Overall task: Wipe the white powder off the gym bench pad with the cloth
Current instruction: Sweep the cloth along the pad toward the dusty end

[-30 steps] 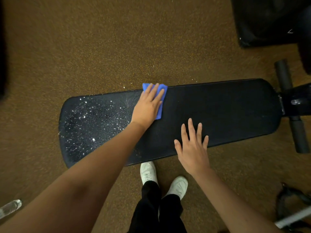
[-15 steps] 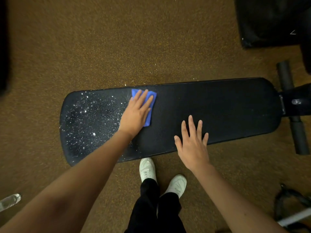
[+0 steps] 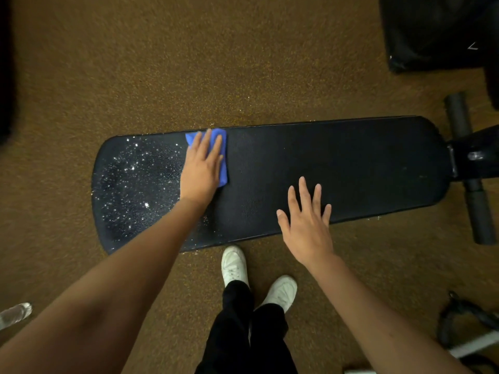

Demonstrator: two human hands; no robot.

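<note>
White powder (image 3: 129, 182) speckles the left end of the black gym bench pad (image 3: 337, 168), which lies lengthwise across the brown carpeted floor (image 3: 189, 63). At the far left edge of the view, low down, part of a clear plastic bottle (image 3: 14, 314) lies on the carpet. The specks are thickest over the rounded left end of the pad and thin out toward the blue cloth (image 3: 221, 157), which sits at the pad's far edge just right of the powdered patch. The left hand (image 3: 201, 171) lies flat on top of the cloth, fingers straight and together, pressing it onto the pad; blue fabric shows beyond the fingertips and along the right side of the hand. A few specks also dot the carpet just past the pad's far edge. Below the pad's near edge stand two white shoes (image 3: 235, 265) under black trouser legs (image 3: 243, 333). The right hand (image 3: 307, 225) is well apart from the cloth, fingers spread and straight over the near edge of the clean part of the pad, gripping nothing; whether it touches the pad cannot be told. Right of the pad, black foam rollers (image 3: 478, 211) cross the bench frame.
</note>
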